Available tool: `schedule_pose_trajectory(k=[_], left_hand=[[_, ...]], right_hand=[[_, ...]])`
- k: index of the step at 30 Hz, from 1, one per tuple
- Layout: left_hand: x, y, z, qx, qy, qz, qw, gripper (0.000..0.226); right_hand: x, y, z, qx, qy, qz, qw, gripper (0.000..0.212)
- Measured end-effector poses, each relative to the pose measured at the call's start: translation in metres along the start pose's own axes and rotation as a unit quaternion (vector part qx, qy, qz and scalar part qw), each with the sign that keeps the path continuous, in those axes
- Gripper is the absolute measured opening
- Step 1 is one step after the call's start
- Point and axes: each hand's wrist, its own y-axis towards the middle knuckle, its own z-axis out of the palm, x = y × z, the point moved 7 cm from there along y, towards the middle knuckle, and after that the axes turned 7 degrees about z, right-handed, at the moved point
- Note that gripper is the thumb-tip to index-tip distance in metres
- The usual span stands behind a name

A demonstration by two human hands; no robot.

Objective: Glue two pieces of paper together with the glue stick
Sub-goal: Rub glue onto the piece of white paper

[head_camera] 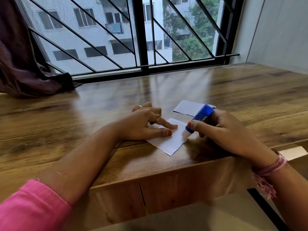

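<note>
A white piece of paper [168, 141] lies near the front edge of the wooden table [83, 117]. My left hand [146, 124] presses on its left part with thumb and forefinger spread flat. My right hand [223, 130] grips a blue glue stick [200, 117], tilted, with its white tip touching the paper's right edge. A second white piece of paper [187, 107] lies flat just behind, partly hidden by the glue stick.
A dark curtain [25, 64] drapes onto the table's back left corner. A barred window [133, 39] runs along the far edge. A pale card [293, 152] sits lower, beyond the table's right front corner.
</note>
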Motion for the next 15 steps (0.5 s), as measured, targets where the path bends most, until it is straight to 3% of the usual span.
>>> schedule_pose_trajectory(k=[3,8,12,15], left_hand=[[-0.002,0.000,0.000,0.006,0.007,-0.001,1.000,0.045],[-0.004,0.000,-0.001,0.013,0.017,0.000,1.000,0.048],[-0.005,-0.001,-0.001,0.009,0.018,0.002,1.000,0.048],[-0.006,-0.001,-0.001,0.010,0.020,0.004,1.000,0.048]], right_hand=[[0.001,0.002,-0.006,-0.043,-0.011,-0.002,0.999,0.042],[0.008,-0.006,0.006,0.018,-0.026,-0.036,0.999,0.042],[0.007,-0.002,0.000,-0.015,-0.030,-0.030,0.999,0.047],[0.013,-0.007,0.006,0.024,-0.039,-0.054,0.997,0.044]])
